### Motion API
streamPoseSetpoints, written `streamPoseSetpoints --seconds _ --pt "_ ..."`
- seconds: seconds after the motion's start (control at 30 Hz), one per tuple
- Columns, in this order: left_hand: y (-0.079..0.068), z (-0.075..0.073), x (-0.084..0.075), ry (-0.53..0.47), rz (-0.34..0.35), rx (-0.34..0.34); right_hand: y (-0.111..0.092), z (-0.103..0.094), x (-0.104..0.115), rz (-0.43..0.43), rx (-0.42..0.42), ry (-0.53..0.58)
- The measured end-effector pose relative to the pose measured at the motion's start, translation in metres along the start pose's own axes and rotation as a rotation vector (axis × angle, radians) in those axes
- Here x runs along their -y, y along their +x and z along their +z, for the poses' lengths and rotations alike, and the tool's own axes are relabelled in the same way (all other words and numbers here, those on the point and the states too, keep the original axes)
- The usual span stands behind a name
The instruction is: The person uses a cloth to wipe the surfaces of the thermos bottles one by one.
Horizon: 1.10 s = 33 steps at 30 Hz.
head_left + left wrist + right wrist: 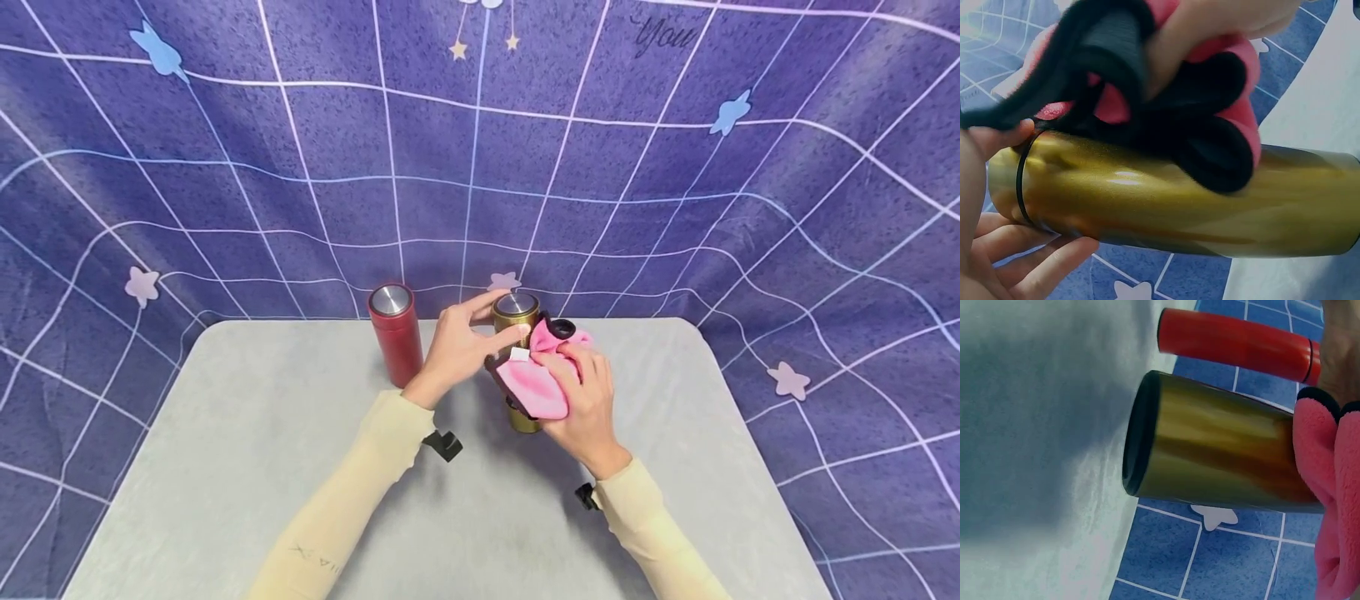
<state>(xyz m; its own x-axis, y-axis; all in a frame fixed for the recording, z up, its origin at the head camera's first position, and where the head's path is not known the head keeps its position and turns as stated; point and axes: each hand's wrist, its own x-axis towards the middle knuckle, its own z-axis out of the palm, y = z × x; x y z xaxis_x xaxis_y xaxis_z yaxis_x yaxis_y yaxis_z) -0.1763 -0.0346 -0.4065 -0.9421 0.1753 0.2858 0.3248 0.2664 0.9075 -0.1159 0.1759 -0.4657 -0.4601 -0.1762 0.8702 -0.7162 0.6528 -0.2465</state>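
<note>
A gold thermos (1147,212) with a silver-topped lid is gripped near its lid by my left hand (457,342), thumb on one side and fingers on the other. In my right hand (588,404) is a bunched pink cloth (536,392) with dark edging and a white tag. The cloth lies against the side of the gold thermos and hides its middle in the head view. The right wrist view shows the dark underside of the gold thermos, clear of the tabletop.
A red thermos (397,346) with a silver lid stands upright on the pale grey table (247,467), left of the gold one and close by my left hand. Behind the table's far edge hangs a purple-blue curtain (315,208) with grid lines and stars.
</note>
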Motion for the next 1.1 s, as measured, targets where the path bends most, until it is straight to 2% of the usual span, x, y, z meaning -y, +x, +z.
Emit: streamPoseSetpoints --seconds 0.47,0.77,1.1 --pt "0.0 -0.004 0.004 0.015 0.022 -0.001 -0.01 0.002 0.007 -0.054 0.095 -0.043" --pt "0.003 -0.005 -0.001 0.001 0.031 -0.021 -0.013 -0.001 0.009 -0.095 0.135 -0.064" --pt "0.006 -0.009 -0.004 0.056 0.002 0.037 -0.023 -0.002 0.011 -0.149 0.203 -0.11"
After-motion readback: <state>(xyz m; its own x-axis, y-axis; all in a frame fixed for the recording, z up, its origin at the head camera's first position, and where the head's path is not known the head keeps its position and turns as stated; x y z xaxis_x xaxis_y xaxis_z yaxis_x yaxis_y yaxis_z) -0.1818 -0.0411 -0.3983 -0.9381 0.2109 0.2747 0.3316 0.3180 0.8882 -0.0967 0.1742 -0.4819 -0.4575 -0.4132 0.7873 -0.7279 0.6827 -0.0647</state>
